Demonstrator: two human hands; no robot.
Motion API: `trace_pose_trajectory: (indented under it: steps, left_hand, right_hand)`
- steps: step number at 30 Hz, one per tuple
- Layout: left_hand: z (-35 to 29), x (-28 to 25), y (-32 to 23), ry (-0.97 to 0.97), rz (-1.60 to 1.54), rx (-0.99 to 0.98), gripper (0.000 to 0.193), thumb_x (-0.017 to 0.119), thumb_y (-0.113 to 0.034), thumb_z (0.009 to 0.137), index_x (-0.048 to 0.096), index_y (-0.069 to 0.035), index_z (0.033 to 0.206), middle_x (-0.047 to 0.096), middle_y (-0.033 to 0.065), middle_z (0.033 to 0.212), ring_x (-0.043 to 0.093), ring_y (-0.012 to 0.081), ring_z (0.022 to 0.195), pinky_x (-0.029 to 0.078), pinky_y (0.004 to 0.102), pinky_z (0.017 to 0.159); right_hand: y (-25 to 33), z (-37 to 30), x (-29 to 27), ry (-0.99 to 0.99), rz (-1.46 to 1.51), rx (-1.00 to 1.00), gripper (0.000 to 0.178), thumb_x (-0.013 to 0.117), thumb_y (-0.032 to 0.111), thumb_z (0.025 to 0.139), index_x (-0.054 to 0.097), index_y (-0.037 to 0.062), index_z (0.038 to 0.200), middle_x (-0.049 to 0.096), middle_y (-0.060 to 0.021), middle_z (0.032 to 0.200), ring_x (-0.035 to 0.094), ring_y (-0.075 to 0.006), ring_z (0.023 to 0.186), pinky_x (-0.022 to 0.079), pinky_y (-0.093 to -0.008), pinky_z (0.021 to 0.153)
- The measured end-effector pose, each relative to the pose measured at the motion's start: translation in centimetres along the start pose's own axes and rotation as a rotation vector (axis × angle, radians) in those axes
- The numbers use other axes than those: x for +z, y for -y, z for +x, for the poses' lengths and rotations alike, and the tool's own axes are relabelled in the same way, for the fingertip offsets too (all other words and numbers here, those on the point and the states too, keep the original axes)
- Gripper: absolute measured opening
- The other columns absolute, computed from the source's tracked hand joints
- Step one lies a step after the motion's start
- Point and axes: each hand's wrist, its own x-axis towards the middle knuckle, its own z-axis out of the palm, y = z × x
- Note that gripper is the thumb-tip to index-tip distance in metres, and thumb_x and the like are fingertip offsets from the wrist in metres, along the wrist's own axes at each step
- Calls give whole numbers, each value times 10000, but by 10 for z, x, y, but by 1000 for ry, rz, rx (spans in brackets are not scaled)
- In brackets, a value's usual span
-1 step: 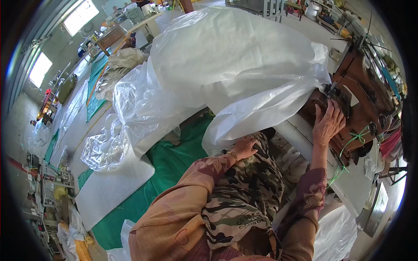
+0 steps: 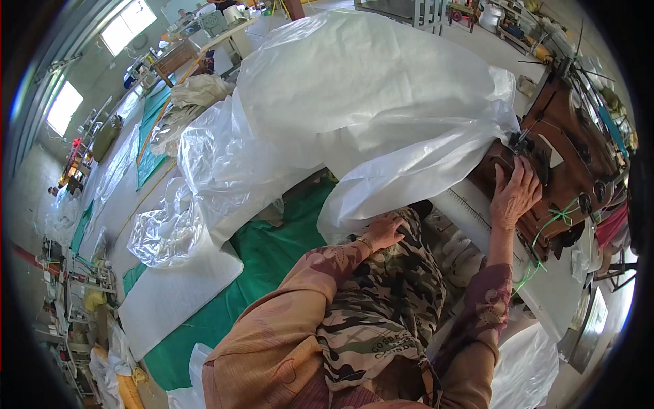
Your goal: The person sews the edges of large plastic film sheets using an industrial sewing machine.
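Note:
My left hand point(image 2: 383, 232) lies on the camouflage apron point(image 2: 381, 293) over my lap, its fingers laid over the cloth and holding nothing. At the right, my right hand point(image 2: 516, 195) rests on the brown sewing machine point(image 2: 572, 136). Its thumb stands apart from the fingers, whose tips touch the machine just below the needle area. A large translucent white plastic sheet point(image 2: 368, 75) spreads across the table, and its gathered right end reaches the dark metal parts beside my right fingertips. Whatever lies under those fingertips is hidden.
A white tabletop point(image 2: 184, 300) shows left of a green cloth point(image 2: 272, 238). Green string point(image 2: 560, 215) hangs at the machine's near end. A ruler strip point(image 2: 470, 210) runs along the table by my right wrist. More machines and a person point(image 2: 53, 191) are far left.

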Motion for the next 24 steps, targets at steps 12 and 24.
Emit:
trace_pose_trajectory:
  steps: [12, 24]
  left_hand:
    - [-4, -3, -5, 35, 75, 24, 569, 708, -403, 825, 565, -87, 1277, 550, 118, 1296, 534, 322, 1181, 482, 449, 956]
    - [-56, -144, -136, 360, -1780, -2, 401, 501, -242, 1046, 472, -76, 1409, 607, 19, 1210, 564, 113, 1138, 457, 290, 982]
  right_hand:
    - [0, 3, -12, 5, 29, 21, 460, 636, 433, 913, 572, 134, 1256, 581, -1, 1273, 525, -228, 1203, 318, -456, 1028]
    - [141, -100, -134, 389, 1871, 591, 624, 600, 448, 949, 493, -71, 1280, 562, -174, 1267, 559, -266, 1153, 448, -380, 984]
